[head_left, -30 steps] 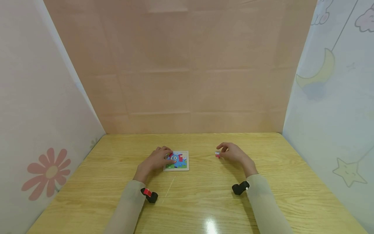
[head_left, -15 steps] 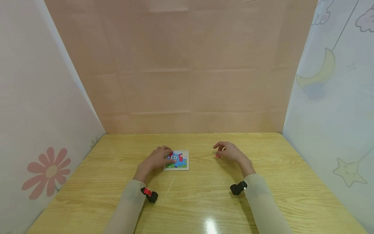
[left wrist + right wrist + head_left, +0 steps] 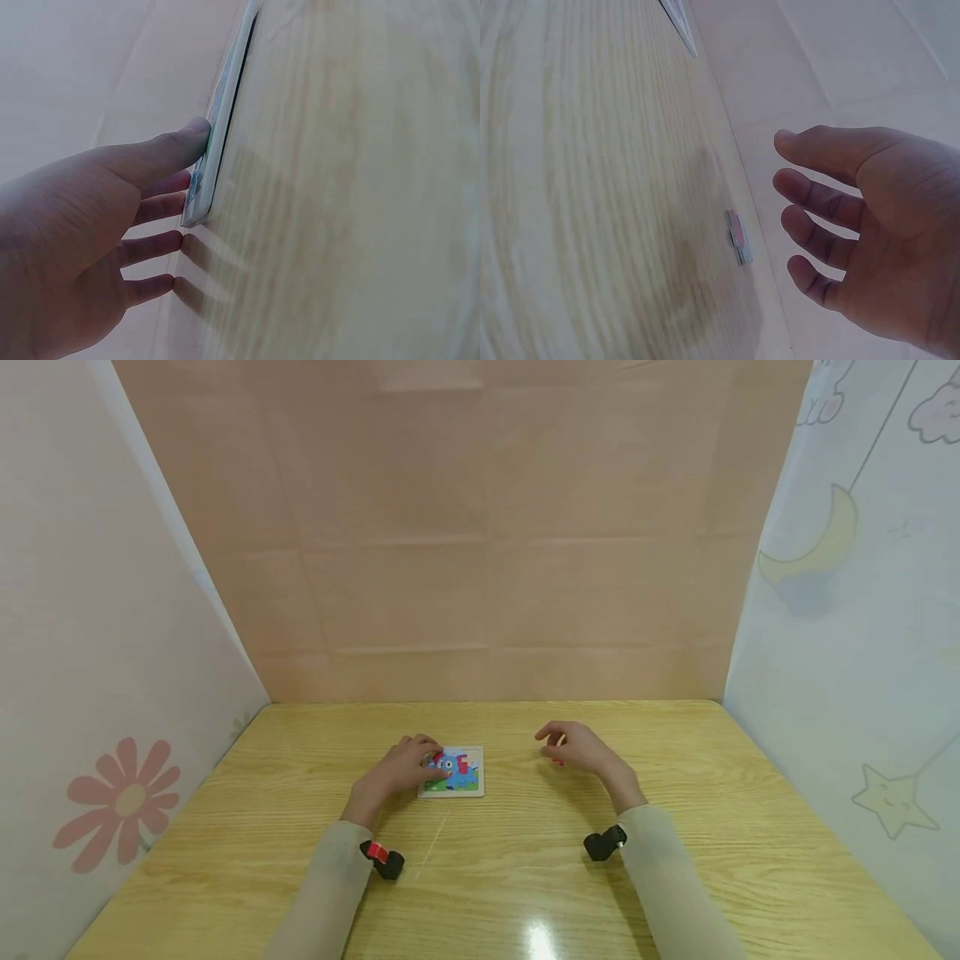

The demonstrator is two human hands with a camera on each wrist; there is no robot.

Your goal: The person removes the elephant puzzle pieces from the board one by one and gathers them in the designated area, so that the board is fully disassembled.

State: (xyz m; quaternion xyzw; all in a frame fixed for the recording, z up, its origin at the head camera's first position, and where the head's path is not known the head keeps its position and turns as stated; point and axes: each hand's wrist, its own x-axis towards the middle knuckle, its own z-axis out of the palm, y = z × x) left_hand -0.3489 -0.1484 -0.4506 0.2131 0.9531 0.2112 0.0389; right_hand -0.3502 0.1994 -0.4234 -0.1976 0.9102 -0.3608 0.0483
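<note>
A small square jigsaw puzzle (image 3: 467,779), with a blue cartoon animal inside a pale frame, lies flat left of centre on the table. My left hand (image 3: 393,770) rests at its left side, thumb on the top face. In the left wrist view the fingers reach the board's corner and the table beside it. My right hand (image 3: 588,752) hovers to the right, fingers loosely bent, with nothing in them. Under it a loose puzzle piece (image 3: 738,237), pink and pale, lies on the table; in the head view the hand hides most of it.
The wood-grain table (image 3: 495,868) ends at a pinkish-brown backdrop (image 3: 487,568). White printed walls stand at left and right. A black wrist camera sits on each sleeve.
My right hand has moved a little left over the loose puzzle piece, covering more of it. The piece stays about where it was. The left hand and the puzzle have not moved.
</note>
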